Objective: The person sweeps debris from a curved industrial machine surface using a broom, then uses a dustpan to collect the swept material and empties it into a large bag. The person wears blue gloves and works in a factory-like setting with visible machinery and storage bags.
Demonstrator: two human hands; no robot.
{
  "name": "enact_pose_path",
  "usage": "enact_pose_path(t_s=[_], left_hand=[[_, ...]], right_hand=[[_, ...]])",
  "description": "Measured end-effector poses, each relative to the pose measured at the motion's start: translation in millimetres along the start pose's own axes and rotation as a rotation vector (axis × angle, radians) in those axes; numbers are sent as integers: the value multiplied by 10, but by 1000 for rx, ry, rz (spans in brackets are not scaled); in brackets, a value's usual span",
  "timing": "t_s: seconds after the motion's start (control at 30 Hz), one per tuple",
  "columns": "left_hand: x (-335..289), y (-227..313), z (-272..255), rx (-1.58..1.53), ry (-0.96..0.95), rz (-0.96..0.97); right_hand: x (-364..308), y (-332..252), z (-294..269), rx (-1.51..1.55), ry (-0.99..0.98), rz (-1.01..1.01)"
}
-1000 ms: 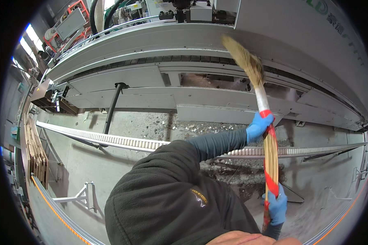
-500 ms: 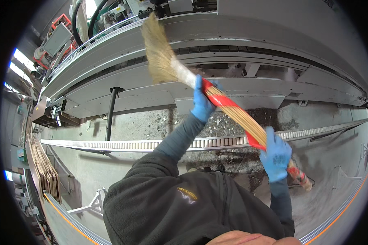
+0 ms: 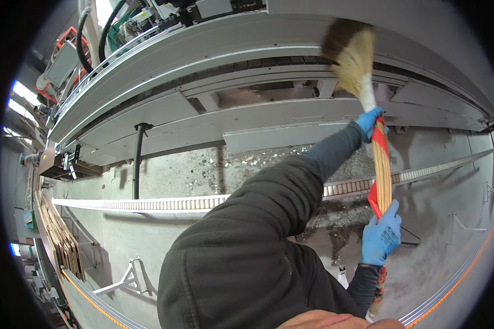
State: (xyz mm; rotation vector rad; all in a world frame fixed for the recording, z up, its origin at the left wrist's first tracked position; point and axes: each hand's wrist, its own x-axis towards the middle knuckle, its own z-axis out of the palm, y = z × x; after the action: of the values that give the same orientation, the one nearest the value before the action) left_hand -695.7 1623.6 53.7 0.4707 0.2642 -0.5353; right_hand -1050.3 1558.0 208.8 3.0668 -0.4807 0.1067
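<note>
A long straw broom (image 3: 382, 164) with red tape round its bundled stick handle slants away from me. My left hand (image 3: 370, 123), in a blue glove, is closed round the handle just below the white binding. Lower down, my right hand (image 3: 381, 236), also gloved in blue, grips the handle near the loose red tape. The pale bristles (image 3: 357, 61) fan out in front of the grey machine's side (image 3: 417, 55); their dark upper tips lie over its panel. Whether the bristles touch the panel I cannot tell.
A roller rail (image 3: 148, 204) crosses between me and the machine, passing under my left arm. Small chips and dark debris (image 3: 247, 160) litter the floor. A black post (image 3: 139, 159) stands at left, near leaning boards (image 3: 60, 236). Orange-edged rails (image 3: 93, 296) curve along the near side.
The broom has swung from the left to the right, and its handle now stands steeper. My left arm reaches further right across my body. Both hands keep their hold.
</note>
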Motion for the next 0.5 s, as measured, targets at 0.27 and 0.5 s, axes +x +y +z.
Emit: enact_pose_path(t_s=[0.27, 0.5], left_hand=[[-478, -930, 306, 126, 44, 12], [-1998, -621, -135, -296, 47, 54]], right_hand=[[-472, 1013, 148, 174, 62, -56], [-180, 1440, -34, 178, -97, -454]])
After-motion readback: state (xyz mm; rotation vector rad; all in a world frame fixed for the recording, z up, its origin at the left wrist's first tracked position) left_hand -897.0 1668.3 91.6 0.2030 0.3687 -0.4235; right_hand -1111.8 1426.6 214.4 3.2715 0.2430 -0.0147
